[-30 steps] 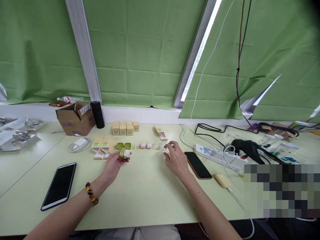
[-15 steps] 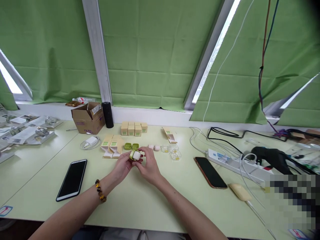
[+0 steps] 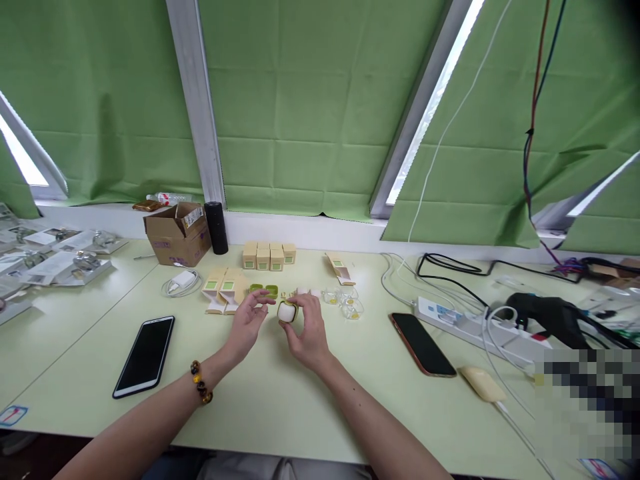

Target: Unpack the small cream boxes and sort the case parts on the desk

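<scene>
My right hand point(image 3: 309, 333) grips a small rounded white piece in a green frame point(image 3: 287, 311) between thumb and fingers, just above the table. To its left, my left hand point(image 3: 249, 321) is apart from the piece, fingers spread and holding nothing. Beyond the hands lie two small green square trays point(image 3: 264, 291). Small pale pink pieces point(image 3: 314, 293) sit partly behind my right hand. Several clear plastic pieces with yellow spots point(image 3: 349, 303) are to the right. Two unfolded small cardboard boxes point(image 3: 220, 291) lie left of the trays.
Several small tan boxes point(image 3: 269, 256) stand at the back, near an opened carton point(image 3: 179, 235) and a black cylinder point(image 3: 216, 228). Phones lie left point(image 3: 145, 357) and right point(image 3: 421, 344). A white power strip point(image 3: 475, 333) with cables runs along the right side.
My left hand has let go of the white-and-green piece and opened. My right hand now holds it alone, shifted slightly right.
</scene>
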